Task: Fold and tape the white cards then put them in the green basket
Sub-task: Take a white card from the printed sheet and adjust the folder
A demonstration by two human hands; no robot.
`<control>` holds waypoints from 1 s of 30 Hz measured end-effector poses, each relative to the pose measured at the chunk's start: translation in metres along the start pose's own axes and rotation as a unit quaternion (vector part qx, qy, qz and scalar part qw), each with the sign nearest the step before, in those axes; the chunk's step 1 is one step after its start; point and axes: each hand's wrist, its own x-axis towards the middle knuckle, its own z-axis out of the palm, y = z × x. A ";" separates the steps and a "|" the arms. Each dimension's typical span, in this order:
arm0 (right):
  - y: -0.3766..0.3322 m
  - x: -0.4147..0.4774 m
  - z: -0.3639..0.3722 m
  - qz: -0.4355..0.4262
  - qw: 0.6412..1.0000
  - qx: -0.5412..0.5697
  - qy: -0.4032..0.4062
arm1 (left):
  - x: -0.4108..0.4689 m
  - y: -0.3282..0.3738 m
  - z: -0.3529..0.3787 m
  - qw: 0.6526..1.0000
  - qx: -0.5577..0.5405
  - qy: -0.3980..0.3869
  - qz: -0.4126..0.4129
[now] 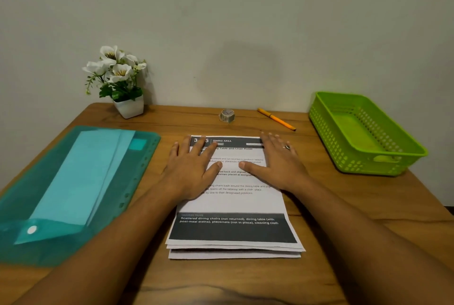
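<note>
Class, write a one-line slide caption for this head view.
Left hand and right hand rest flat on the printed card stack; tape roll and green basket beyond.

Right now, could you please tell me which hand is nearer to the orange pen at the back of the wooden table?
The right hand: its fingertips lie just in front of the orange pen. The left hand rests flat on the stack of white printed cards, farther left.

Right of the card stack, open bench gives my right hand room up to the green basket, whose latticed wall stands in the way. Behind the stack sit a tape roll and an orange pen, a gap between them. Left of the stack a teal folder lies flat; behind-left stands a flower pot.
</note>
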 end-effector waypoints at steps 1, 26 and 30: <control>-0.001 -0.001 -0.001 0.007 1.000 0.027 0.012 | 0.000 0.000 0.001 1.000 0.000 0.003 -0.003; 0.010 -0.024 -0.002 0.015 0.852 0.497 0.162 | -0.017 -0.013 -0.013 0.897 -0.388 0.188 -0.097; 0.012 -0.024 0.000 0.011 0.867 0.466 0.177 | -0.016 -0.013 -0.012 0.878 -0.426 0.188 -0.112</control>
